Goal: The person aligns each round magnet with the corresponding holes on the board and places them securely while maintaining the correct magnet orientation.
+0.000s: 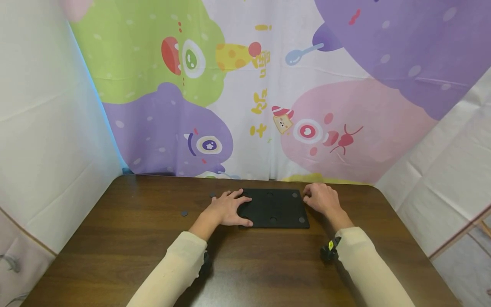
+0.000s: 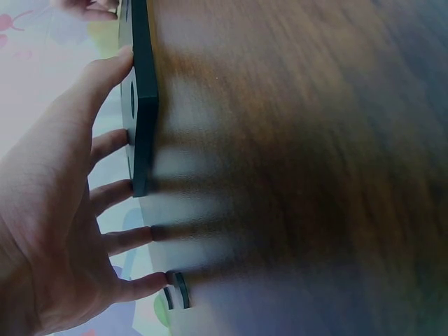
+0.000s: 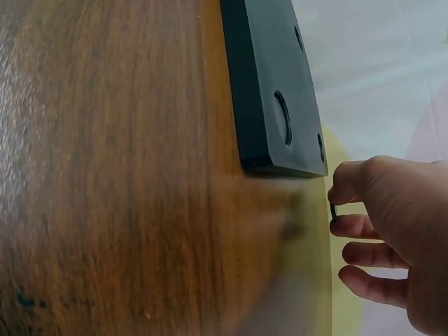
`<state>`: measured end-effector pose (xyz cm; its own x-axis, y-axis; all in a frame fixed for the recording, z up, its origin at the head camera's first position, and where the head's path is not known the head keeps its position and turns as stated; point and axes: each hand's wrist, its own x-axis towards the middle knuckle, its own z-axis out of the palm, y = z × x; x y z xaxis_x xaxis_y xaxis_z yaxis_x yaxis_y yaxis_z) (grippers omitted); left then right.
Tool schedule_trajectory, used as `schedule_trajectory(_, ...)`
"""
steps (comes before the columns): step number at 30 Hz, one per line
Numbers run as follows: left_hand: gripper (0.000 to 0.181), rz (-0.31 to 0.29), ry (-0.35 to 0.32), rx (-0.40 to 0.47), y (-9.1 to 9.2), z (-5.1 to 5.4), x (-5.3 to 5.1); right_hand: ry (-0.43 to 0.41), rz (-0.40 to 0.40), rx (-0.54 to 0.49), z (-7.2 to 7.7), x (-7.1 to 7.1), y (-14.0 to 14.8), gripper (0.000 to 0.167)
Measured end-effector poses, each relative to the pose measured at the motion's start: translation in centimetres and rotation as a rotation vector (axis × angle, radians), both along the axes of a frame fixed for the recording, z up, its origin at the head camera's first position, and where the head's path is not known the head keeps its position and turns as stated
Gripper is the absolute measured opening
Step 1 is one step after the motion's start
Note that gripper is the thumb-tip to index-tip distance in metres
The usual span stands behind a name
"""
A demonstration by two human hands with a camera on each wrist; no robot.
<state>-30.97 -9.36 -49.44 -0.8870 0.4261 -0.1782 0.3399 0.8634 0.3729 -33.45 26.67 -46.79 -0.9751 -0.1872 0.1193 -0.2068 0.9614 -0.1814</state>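
Observation:
A flat black board (image 1: 284, 209) with round recesses lies on the table. My left hand (image 1: 229, 209) spreads its fingers over the board's left end, the thumb touching the near edge, as the left wrist view also shows. Grey discs sit in the board's right corners, one far (image 1: 295, 195) and one near (image 1: 301, 220). Just off the right edge, my right hand (image 1: 322, 198) pinches a thin dark disc (image 3: 333, 210) between thumb and index finger. The other fingers of that hand are bent. In the head view this disc is hidden.
Left of the board, a loose dark disc (image 1: 184, 213) lies on the brown wooden table (image 1: 261, 268). Another disc (image 1: 212, 194) lies near the left fingertips. Behind the table's far edge hangs a printed cartoon curtain (image 1: 245, 128).

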Motion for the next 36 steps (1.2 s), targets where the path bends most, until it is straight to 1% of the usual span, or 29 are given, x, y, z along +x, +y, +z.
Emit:
schedule_trajectory(7, 0.088, -0.005, 0.014, -0.052, 0.4, 1.9, 1.5, -0.012, 0.002, 0.008, 0.3, -0.1, -0.4, 0.021)
schedule_trajectory(10, 0.087, -0.009, 0.029, -0.067, 0.4, 2.2, 1.7, -0.014, 0.008, 0.009, 0.4, 0.0, -0.6, 0.021)
schedule_trajectory(15, 0.087, -0.004, 0.03, -0.08, 0.4, 2.0, 1.6, -0.023, 0.023, 0.01, 0.5, 0.1, -1.0, 0.023)
schedule_trajectory(19, 0.088, -0.009, 0.022, -0.068, 0.3, 1.8, 1.3, -0.028, 0.021, 0.013, 0.6, 0.1, -1.3, 0.024)
schedule_trajectory(21, 0.089, -0.011, 0.01, -0.052, 0.2, 1.4, 0.9, -0.03, 0.022, 0.016, 0.6, 0.1, -1.4, 0.024)
schedule_trajectory(26, 0.096, -0.019, 0.006, -0.031, -0.2, -0.7, -0.8, -0.038, 0.031, 0.022, 0.9, 0.1, -1.9, 0.025)
schedule_trajectory(28, 0.097, -0.021, 0.008, -0.032, -0.2, -0.9, -1.0, -0.036, 0.035, 0.024, 0.9, 0.1, -2.1, 0.025)
schedule_trajectory(30, 0.097, -0.02, 0.012, -0.039, -0.2, -0.5, -0.7, -0.032, 0.039, 0.024, 0.8, 0.0, -2.3, 0.024)
schedule_trajectory(34, 0.092, -0.012, 0.004, -0.041, 0.1, 1.1, 0.5, -0.028, 0.053, 0.026, 0.6, -0.1, -2.7, 0.021)
schedule_trajectory(36, 0.089, -0.012, 0.004, -0.047, 0.3, 1.6, 1.1, -0.029, 0.056, 0.03, 0.5, -0.1, -3.0, 0.021)
